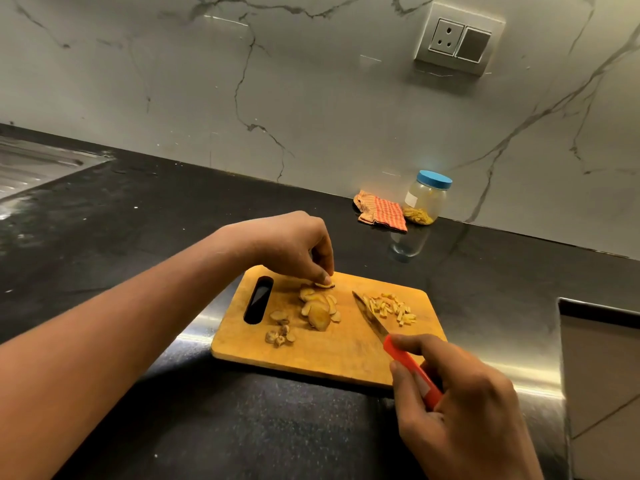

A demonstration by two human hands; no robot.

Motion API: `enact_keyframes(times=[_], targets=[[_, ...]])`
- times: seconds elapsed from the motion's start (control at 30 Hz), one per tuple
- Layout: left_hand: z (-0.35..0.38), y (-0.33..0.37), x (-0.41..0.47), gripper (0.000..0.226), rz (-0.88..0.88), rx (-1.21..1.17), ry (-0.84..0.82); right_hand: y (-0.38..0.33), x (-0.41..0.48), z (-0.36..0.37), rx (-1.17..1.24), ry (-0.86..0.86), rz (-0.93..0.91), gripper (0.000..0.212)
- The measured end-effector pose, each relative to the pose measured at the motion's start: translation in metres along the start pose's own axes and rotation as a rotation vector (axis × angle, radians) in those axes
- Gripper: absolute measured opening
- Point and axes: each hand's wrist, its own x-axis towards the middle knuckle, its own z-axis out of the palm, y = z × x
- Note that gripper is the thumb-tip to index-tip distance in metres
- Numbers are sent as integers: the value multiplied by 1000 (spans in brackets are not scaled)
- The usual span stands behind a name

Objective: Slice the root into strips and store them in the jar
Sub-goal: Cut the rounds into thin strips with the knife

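Note:
A wooden cutting board lies on the black counter. Flat root slices are piled at its middle, with peel scraps to their lower left. Cut yellow strips lie on the board's right part. My left hand pinches one root slice at the board's far edge. In my right hand is a knife with a red handle, its blade lying between the slices and the strips. A clear jar with a blue lid stands by the wall, some strips inside.
An orange checked cloth lies left of the jar. A steel sink drainboard is at the far left. The counter ends at a cut-out edge on the right. A wall socket sits above.

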Motion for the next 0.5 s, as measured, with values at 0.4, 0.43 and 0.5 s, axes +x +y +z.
enact_keyframes(times=[0.4,0.43,0.5], targets=[[2,2,0,11,47,-46,-2,6,0,4,63,90,15,33],[2,2,0,11,50,-67,6,6,0,5,75,100,18,33],[2,4,-1,15,56,-89,25,7,0,6,105,120,23,32]])
